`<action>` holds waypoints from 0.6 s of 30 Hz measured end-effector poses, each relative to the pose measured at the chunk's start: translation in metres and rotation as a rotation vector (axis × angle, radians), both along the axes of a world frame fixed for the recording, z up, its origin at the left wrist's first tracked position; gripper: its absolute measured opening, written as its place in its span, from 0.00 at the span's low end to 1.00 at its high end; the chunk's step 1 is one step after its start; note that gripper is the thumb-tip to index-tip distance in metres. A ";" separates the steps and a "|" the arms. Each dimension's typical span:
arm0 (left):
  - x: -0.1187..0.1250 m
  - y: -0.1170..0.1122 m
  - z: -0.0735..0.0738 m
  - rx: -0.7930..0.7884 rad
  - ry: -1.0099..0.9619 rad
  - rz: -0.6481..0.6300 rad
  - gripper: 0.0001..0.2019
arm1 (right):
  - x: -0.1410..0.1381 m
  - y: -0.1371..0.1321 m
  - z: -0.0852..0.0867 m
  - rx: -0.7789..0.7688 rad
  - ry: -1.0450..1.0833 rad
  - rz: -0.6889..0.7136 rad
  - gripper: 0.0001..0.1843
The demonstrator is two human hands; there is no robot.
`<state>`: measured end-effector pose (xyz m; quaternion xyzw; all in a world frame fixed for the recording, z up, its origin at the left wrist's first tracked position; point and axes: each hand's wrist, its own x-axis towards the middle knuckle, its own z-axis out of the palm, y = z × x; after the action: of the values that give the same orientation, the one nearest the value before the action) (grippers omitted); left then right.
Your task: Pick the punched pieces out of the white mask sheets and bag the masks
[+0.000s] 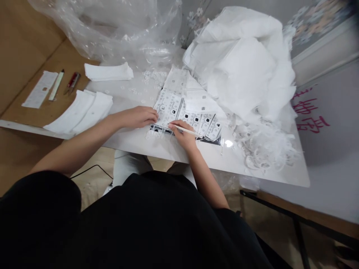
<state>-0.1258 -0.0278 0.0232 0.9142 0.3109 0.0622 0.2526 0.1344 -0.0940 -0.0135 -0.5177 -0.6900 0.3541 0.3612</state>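
Observation:
My left hand (139,116) lies with curled fingers on the left edge of a white punched sheet (176,105) patterned with small holes and dark squares, pressing it onto the white table (140,144). My right hand (183,135) pinches a thin pale stick (188,130) like a pen. The stick's tip touches the sheet's near edge beside my left fingertips. More such sheets (206,121) lie overlapped to the right of my hands.
A big heap of white sheet material (241,59) fills the back right, with a tangle of white scraps (263,149) in front. Clear plastic bag (117,30) at the back. White stacks (84,110), (108,71), a pen (56,85) and small red tool (73,82) on the left.

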 end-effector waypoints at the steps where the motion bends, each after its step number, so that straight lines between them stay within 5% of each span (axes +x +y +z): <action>1: 0.000 0.001 -0.001 0.000 -0.009 -0.004 0.14 | 0.000 0.000 0.000 0.001 -0.003 0.001 0.15; 7: 0.003 0.002 -0.012 0.040 -0.094 -0.039 0.15 | 0.000 0.000 0.001 0.012 -0.021 0.001 0.15; 18: 0.007 -0.018 -0.028 0.268 0.030 0.007 0.15 | -0.001 0.000 0.003 0.006 -0.044 -0.004 0.14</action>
<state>-0.1191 -0.0459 -0.0051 0.9394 0.3067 0.0906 0.1234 0.1335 -0.0941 -0.0107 -0.5259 -0.6977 0.3399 0.3481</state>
